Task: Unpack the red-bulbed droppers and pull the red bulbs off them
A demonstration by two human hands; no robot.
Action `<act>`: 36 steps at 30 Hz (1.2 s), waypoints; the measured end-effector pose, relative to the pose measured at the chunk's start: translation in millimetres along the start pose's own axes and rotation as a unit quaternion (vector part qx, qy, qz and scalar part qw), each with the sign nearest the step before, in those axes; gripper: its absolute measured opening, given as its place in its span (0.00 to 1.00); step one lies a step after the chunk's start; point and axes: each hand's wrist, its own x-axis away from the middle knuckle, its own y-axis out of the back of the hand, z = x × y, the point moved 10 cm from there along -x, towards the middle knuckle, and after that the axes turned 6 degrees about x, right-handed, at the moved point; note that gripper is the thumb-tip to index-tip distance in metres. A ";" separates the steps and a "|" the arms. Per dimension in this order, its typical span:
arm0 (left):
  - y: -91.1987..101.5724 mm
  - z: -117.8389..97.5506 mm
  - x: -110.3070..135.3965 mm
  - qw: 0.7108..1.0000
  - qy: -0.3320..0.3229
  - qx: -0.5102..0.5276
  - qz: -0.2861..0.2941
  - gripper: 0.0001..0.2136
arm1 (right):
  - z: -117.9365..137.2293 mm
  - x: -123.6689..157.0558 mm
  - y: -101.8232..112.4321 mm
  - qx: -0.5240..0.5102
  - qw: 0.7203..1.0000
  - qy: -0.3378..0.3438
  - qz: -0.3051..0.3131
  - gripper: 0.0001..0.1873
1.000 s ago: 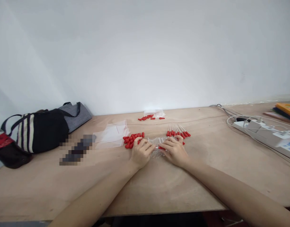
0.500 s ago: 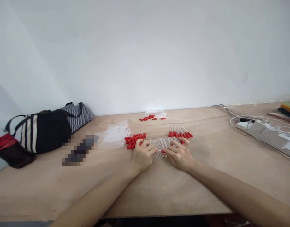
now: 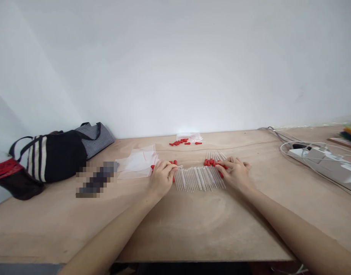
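My left hand [image 3: 163, 176] is closed over the pile of red rubber bulbs [image 3: 174, 162], most of which it covers. Its fingertips are pressed together near a short pale stick, and what they pinch is hidden. My right hand [image 3: 235, 172] pinches the red bulb of a glass dropper at the right end of the fan of assembled droppers [image 3: 210, 162]. The droppers' clear tubes point away from me. Between my hands lies a row of bare glass tubes [image 3: 196, 178], side by side. One red bulb [image 3: 221, 174] shows beneath my right fingers.
More red bulbs [image 3: 178, 142] lie by a clear plastic bag [image 3: 189, 135] near the wall. Clear zip bags [image 3: 135, 164] and a blurred dark object [image 3: 97, 179] are at left, beside a black bag [image 3: 63, 156] and dark bottle [image 3: 15, 179]. A power strip [image 3: 318, 156] with cables lies right.
My hands have moved apart from over the tube row, where they held a tube and a red bulb together. The left went to the bulb pile, the right to the assembled droppers.
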 end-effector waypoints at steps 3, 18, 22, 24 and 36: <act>-26.3 11.4 -12.9 0.988 0.106 0.054 0.096 0.10 | -18.2 -3.9 -9.5 0.046 0.994 -0.068 0.070 0.14; -89.7 6.8 -32.3 0.935 0.224 -0.041 0.273 0.05 | -48.3 -5.4 -25.9 0.098 0.964 -0.156 0.194 0.15; -96.0 3.7 -32.3 0.928 0.219 -0.076 0.292 0.04 | -59.6 -10.4 -20.8 0.101 0.966 -0.170 0.167 0.16; -98.3 2.9 -33.1 0.926 0.215 -0.090 0.296 0.04 | -70.2 -12.9 -19.2 0.109 0.965 -0.184 0.154 0.17; -74.3 0.4 -37.6 0.948 0.170 -0.113 0.243 0.07 | -104.7 -12.0 -43.0 0.102 0.940 -0.256 0.199 0.17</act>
